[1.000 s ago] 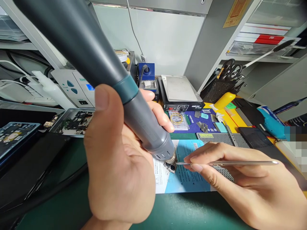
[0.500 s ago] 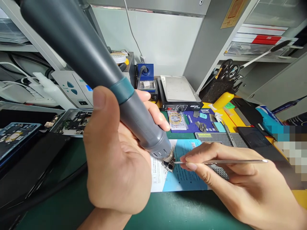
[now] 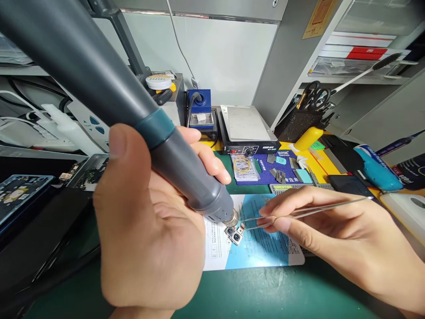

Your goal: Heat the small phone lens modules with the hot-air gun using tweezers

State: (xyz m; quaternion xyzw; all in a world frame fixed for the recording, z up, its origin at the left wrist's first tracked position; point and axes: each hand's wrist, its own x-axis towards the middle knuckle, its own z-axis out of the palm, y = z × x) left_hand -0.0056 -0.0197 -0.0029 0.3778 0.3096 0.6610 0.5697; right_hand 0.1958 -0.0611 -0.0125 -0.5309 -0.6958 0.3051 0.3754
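My left hand (image 3: 152, 230) is closed around a dark grey hot air gun (image 3: 186, 173) with a green ring. Its metal nozzle points down at a small phone camera module (image 3: 234, 235) with two lenses. That module lies on a white and blue printed card (image 3: 262, 254). In my right hand (image 3: 325, 235) a pair of thin metal tweezers (image 3: 308, 211) is pinched between thumb and fingers. The tweezers' tips stand slightly apart beside the module's upper right edge; whether they touch it I cannot tell.
Behind the card are a black heating plate (image 3: 247, 126), a blue soldering iron stand (image 3: 201, 106) and a purple mat (image 3: 268, 170) with small parts. An opened phone (image 3: 20, 195) lies at left. A mesh holder (image 3: 297, 122) with scissors and a blue tube (image 3: 378, 170) are at right.
The hot air gun and my left hand have shifted slightly left. The tweezers have turned and their tips have spread, and more of the camera module shows.
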